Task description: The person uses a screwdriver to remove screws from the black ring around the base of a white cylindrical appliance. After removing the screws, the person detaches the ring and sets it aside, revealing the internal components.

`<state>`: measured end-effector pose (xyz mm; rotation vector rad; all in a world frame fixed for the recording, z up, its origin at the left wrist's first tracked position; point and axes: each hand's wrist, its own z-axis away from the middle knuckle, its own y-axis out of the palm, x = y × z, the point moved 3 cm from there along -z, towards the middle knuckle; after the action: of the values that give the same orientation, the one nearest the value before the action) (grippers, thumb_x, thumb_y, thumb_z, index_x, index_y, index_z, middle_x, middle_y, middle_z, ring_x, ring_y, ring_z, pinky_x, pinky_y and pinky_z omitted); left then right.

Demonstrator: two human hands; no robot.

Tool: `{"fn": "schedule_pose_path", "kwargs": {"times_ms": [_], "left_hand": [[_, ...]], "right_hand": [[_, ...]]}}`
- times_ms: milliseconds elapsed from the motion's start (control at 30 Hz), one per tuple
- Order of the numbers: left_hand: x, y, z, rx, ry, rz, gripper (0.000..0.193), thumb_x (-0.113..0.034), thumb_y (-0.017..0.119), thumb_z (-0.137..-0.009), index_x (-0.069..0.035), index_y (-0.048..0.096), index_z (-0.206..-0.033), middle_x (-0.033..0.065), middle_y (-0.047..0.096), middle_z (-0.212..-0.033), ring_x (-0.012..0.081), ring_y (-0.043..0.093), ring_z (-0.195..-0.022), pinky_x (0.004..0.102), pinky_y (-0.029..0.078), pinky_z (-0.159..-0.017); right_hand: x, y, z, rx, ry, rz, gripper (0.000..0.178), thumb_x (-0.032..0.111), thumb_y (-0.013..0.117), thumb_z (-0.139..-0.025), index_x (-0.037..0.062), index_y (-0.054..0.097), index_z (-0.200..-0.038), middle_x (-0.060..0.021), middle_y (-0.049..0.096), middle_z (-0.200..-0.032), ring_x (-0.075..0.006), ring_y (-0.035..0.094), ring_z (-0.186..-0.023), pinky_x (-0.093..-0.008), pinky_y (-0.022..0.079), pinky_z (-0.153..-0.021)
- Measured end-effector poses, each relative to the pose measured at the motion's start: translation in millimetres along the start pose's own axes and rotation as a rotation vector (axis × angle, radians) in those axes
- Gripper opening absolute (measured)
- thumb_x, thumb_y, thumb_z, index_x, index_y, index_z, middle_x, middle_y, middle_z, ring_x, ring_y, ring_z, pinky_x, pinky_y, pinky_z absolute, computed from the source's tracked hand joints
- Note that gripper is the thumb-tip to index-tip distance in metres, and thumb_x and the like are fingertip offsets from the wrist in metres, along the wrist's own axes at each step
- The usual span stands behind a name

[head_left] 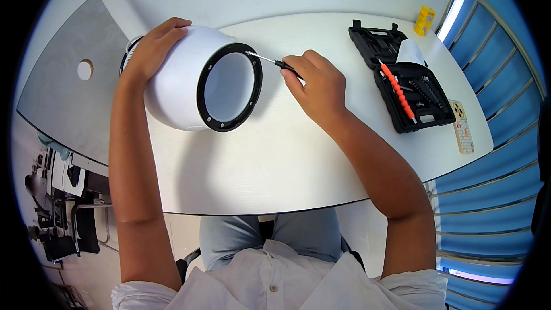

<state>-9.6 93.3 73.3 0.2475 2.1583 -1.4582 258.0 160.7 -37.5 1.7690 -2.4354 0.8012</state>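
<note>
A white rounded hollow housing (178, 80) lies on its side on the white table, its open end facing right toward me. A black ring (202, 95) with several screws rims that opening. My left hand (156, 49) rests over the housing's upper left side, steadying it, with part of the fingers curled over the top. In my right hand (318, 83) is a screwdriver (279, 64) with a black handle, gripped between thumb and fingers. Its thin metal shaft points left, and the tip meets a screw at the top of the black ring.
On the right of the table (275, 166) lies an open black tool case (414, 95) with an orange flexible shaft (397, 90) across it. Beside it are a patterned phone-like object (461, 127) and a yellow box (425, 20). A metal railing (508, 106) runs along the right; a grey tabletop (69, 97) adjoins at left.
</note>
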Motion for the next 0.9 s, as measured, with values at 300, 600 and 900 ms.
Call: {"fn": "schedule_pose_path", "kwargs": {"times_ms": [300,600,900], "left_hand": [[-3,0,2,0.008,-0.019,0.038,0.05,-0.041,0.046,-0.084,-0.013,0.061,-0.122,0.0148,0.067,-0.104,0.0233,0.062,-0.087,0.0322,0.044,-0.085],[0,2,1,0.017,-0.025,0.06,0.049,-0.04,0.046,-0.084,-0.014,0.061,-0.123,0.0143,0.066,-0.103,0.0232,0.062,-0.088,0.0318,0.044,-0.085],[4,2,0,0.013,-0.034,0.072,0.048,-0.04,0.045,-0.085,-0.015,0.061,-0.122,0.0126,0.066,-0.105,0.0208,0.062,-0.088,0.0301,0.045,-0.084]], "right_hand": [[4,-5,-5,-0.146,-0.282,0.204,0.024,0.008,0.079,-0.061,0.0148,0.061,-0.076,0.001,0.039,-0.068,-0.013,0.044,-0.057,-0.0257,0.038,-0.044],[-1,-4,-2,0.114,0.144,-0.138,0.014,0.014,0.072,-0.08,0.0056,0.068,-0.09,-0.0034,0.057,-0.073,-0.0169,0.055,-0.063,-0.03,0.044,-0.054],[-1,-2,-2,0.079,0.17,-0.243,0.008,0.01,0.066,-0.078,0.0045,0.064,-0.084,-0.0046,0.056,-0.075,-0.0206,0.055,-0.065,-0.032,0.046,-0.056]]}}
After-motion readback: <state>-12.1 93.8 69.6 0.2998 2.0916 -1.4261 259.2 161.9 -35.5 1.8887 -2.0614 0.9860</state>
